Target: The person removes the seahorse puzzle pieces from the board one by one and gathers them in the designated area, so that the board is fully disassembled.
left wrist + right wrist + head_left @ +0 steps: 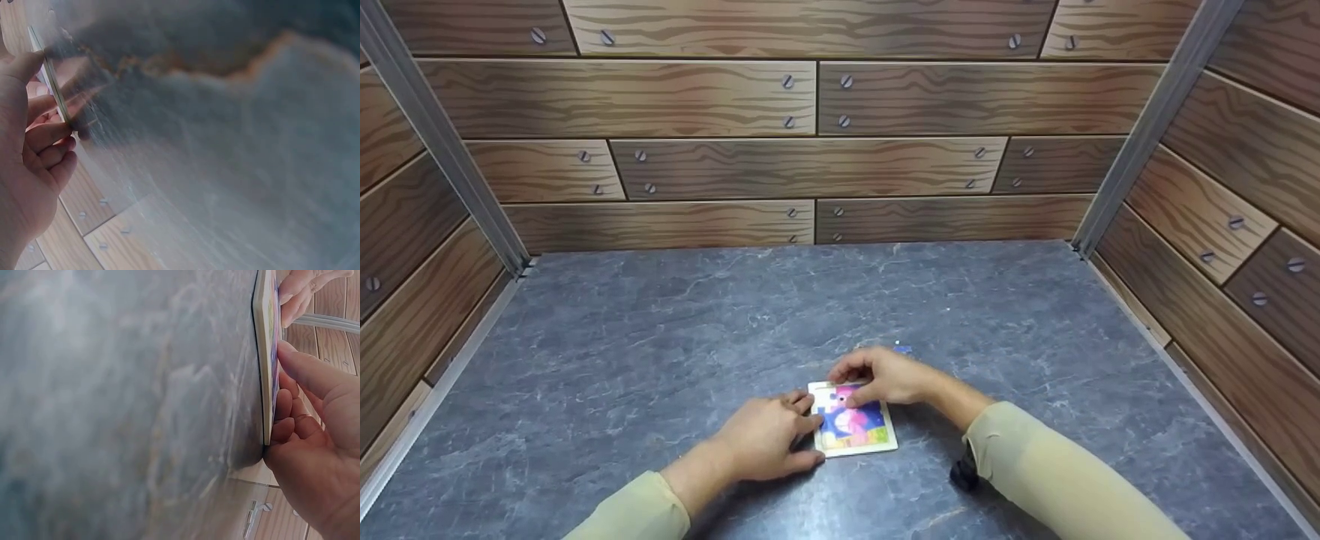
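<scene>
A small tray jigsaw puzzle (861, 442) with a cream border lies flat on the table, showing a pink figure on blue above yellow and green. Along its left side rests my left hand (765, 439); the thumb touches the lower left corner and a fingertip lies over the border. My right hand (889, 377) grips the puzzle's top part, thumb on the picture and fingers bent at the far edge. Seen edge-on in the right wrist view, the puzzle (266, 365) is a thin board by the right hand (320, 416). Whether a loose piece sits under those fingers is hidden.
A small blue piece (901, 348) lies just beyond the right hand. The grey marbled table (675, 322) is bounded by wood-patterned walls (720, 97) and metal corner posts (1155, 120). A black object (964, 474) hangs at the right cuff.
</scene>
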`<state>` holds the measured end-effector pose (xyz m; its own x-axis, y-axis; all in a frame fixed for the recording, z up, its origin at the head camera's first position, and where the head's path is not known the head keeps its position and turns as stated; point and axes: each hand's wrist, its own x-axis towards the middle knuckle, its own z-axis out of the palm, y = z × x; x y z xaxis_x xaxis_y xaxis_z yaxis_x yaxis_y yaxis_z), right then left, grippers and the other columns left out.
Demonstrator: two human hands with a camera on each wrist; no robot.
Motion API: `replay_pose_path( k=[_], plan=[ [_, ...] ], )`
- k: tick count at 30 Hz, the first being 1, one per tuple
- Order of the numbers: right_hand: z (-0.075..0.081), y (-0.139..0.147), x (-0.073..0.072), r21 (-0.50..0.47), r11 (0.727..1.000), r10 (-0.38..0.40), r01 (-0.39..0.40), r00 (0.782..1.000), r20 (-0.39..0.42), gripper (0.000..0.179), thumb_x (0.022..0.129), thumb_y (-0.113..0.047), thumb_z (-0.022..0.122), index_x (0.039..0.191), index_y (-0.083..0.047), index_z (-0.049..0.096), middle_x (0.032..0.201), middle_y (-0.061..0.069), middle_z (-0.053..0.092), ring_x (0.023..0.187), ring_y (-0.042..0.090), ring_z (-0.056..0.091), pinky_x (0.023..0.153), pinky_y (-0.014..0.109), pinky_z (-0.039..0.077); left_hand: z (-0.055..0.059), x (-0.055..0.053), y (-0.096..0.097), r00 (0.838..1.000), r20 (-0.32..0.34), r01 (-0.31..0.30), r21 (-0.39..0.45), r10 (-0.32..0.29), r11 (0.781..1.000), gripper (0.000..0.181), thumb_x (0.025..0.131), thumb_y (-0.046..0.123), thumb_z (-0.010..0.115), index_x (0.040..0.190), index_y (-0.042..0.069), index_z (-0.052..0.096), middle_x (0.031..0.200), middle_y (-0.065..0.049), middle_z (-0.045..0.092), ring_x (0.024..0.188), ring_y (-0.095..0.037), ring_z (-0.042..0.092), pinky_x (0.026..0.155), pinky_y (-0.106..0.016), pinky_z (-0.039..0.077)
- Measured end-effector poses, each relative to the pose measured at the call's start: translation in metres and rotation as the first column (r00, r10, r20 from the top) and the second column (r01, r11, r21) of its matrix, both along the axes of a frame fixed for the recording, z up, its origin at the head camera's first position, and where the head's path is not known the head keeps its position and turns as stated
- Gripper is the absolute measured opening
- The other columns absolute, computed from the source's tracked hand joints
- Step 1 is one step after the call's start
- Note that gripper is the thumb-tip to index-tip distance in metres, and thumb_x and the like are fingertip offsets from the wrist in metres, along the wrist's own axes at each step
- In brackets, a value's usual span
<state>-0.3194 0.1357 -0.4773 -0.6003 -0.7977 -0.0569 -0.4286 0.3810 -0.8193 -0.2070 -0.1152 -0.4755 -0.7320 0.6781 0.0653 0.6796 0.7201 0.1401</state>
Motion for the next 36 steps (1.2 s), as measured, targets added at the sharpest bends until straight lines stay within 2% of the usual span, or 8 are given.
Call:
replay_pose_path(
  k=[4,9,12,16,19,22,30,36],
  plan=[
    [0.000,0.001,-0.001,-0.010,1.000,0.021,-0.021,1.000,-0.001,0.036,0.091,-0.003,0.082,0.126,0.001,0.074,0.122,0.012,0.073,0.115,0.024,0.066,0.106,0.039,0.052,0.001,0.000,0.002,0.999,-0.036,0.008,-0.019,-0.009,1.000,0.053,0.099,0.053,0.067,0.136,0.015,0.074,0.141,-0.018,0.067,0.132,-0.035,0.063,0.098,-0.050,0.058],
    [-0.002,0.002,-0.002,-0.031,0.999,0.043,-0.043,0.999,-0.004,0.037,0.091,-0.002,0.081,0.126,0.004,0.072,0.124,0.017,0.072,0.116,0.030,0.065,0.107,0.047,0.052,0.004,0.002,0.005,0.999,-0.034,-0.003,-0.031,0.002,1.000,0.060,0.099,0.051,0.067,0.147,0.016,0.066,0.147,-0.017,0.063,0.136,-0.038,0.059,0.102,-0.052,0.056],
    [-0.003,0.002,-0.002,-0.024,0.999,0.044,-0.044,0.999,-0.013,0.037,0.091,-0.003,0.082,0.126,0.003,0.072,0.124,0.015,0.072,0.116,0.029,0.065,0.107,0.045,0.052,0.007,0.003,0.008,1.000,-0.030,-0.008,-0.049,0.006,0.999,0.063,0.099,0.050,0.067,0.153,0.019,0.061,0.150,-0.017,0.061,0.137,-0.039,0.058,0.103,-0.052,0.054],
    [-0.002,0.002,-0.002,-0.003,0.999,0.032,-0.032,0.999,-0.010,0.038,0.090,-0.004,0.083,0.127,0.000,0.073,0.124,0.011,0.072,0.115,0.022,0.065,0.106,0.037,0.052,0.007,0.003,0.012,0.999,-0.036,0.001,-0.073,-0.004,0.997,0.062,0.098,0.048,0.066,0.154,0.020,0.060,0.148,-0.020,0.061,0.135,-0.040,0.059,0.102,-0.052,0.056],
    [-0.002,0.002,-0.002,0.000,1.000,0.029,-0.029,1.000,-0.008,0.038,0.090,-0.004,0.083,0.127,-0.001,0.073,0.124,0.010,0.072,0.115,0.021,0.065,0.105,0.036,0.052,0.007,0.004,0.014,1.000,-0.027,-0.002,-0.092,-0.001,0.996,0.062,0.099,0.048,0.064,0.155,0.021,0.059,0.148,-0.022,0.060,0.136,-0.041,0.058,0.101,-0.052,0.056],
    [-0.002,0.002,-0.002,-0.004,1.000,0.028,-0.028,1.000,-0.009,0.037,0.090,-0.004,0.082,0.126,0.000,0.073,0.124,0.011,0.072,0.115,0.022,0.065,0.105,0.037,0.052,0.006,0.005,0.016,1.000,-0.021,-0.011,-0.111,0.009,0.994,0.063,0.099,0.049,0.062,0.156,0.022,0.057,0.151,-0.024,0.057,0.138,-0.042,0.056,0.103,-0.051,0.055],
    [-0.004,0.003,-0.001,-0.033,0.999,0.039,-0.039,0.999,-0.002,0.036,0.091,-0.001,0.081,0.125,0.004,0.072,0.124,0.017,0.072,0.118,0.029,0.064,0.109,0.045,0.050,0.002,0.006,0.017,0.998,-0.065,-0.008,-0.121,0.000,0.993,0.062,0.099,0.048,0.060,0.155,0.023,0.058,0.150,-0.028,0.056,0.139,-0.042,0.056,0.109,-0.047,0.051],
    [-0.001,0.003,-0.001,-0.015,0.999,0.031,-0.031,1.000,0.002,0.036,0.091,-0.002,0.081,0.126,0.002,0.072,0.124,0.013,0.072,0.118,0.026,0.064,0.108,0.042,0.050,0.003,0.005,0.017,0.999,-0.044,-0.009,-0.133,0.003,0.991,0.062,0.099,0.050,0.059,0.156,0.024,0.057,0.151,-0.029,0.054,0.140,-0.042,0.054,0.112,-0.047,0.049]
  ],
)
